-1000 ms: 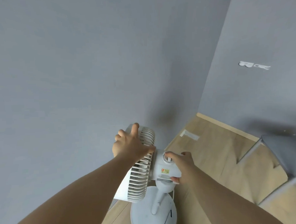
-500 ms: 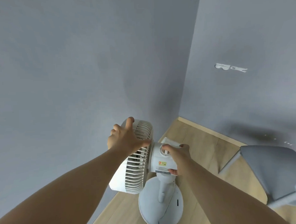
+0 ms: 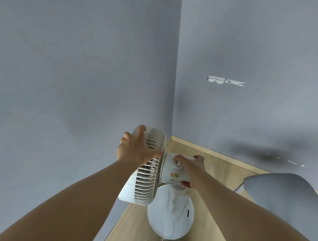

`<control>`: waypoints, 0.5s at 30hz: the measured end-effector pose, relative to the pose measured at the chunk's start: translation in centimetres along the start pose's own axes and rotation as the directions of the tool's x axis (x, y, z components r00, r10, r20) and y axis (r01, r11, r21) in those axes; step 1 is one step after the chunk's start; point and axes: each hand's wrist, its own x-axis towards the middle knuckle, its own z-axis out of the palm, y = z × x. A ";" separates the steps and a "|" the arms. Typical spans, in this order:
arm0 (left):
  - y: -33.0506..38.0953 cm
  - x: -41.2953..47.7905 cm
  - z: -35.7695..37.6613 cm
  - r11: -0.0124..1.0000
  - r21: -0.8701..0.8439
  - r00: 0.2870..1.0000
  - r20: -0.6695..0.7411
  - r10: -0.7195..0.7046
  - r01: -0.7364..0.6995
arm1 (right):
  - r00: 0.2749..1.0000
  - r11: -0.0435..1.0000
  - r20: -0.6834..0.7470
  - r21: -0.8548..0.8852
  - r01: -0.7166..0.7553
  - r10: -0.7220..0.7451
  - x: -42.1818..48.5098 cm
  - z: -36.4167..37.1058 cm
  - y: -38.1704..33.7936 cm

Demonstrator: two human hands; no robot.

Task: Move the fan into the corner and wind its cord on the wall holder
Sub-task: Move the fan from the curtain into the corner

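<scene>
A white pedestal fan (image 3: 146, 185) stands on the wooden floor close to the corner of two grey walls. My left hand (image 3: 135, 150) grips the top rim of its slatted grille. Around the motor housing behind the grille, my right hand (image 3: 191, 170) is clasped, with fingers by the round knob. The fan's round base (image 3: 169, 221) lies below, and a thin white cord (image 3: 178, 219) runs across the base and off its front edge. A white wall holder (image 3: 225, 81) is fixed on the right wall, well above the fan and apart from it.
A grey chair seat (image 3: 283, 193) with a pale leg stands at the lower right, close to the right wall. A light wooden skirting board (image 3: 219, 155) runs along the foot of the right wall. Wooden floor lies between the fan and the chair.
The fan, held in both hands, has shifted further toward the corner. The view has swung right, so the holder and the chair now sit more to the left.
</scene>
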 end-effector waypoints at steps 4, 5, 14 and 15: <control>4.4 5.3 1.8 0.999 0.016 0.999 0.009 -0.032 0.032 | 1.000 1.000 0.020 -0.024 -0.015 0.015 5.8 -1.8 -4.0; 5.0 6.1 2.1 0.999 0.018 0.999 0.011 -0.043 0.043 | 1.000 0.999 0.022 -0.036 -0.017 0.018 6.6 -2.1 -4.7; 13.1 14.4 5.0 0.971 0.006 0.971 0.009 -0.238 0.238 | 0.978 0.988 0.198 -0.154 -0.032 0.062 17.8 -6.4 -12.9; 13.6 15.1 5.2 0.966 -0.001 0.966 0.009 -0.260 0.260 | 0.977 0.986 0.201 -0.160 -0.043 0.075 18.7 -6.3 -13.6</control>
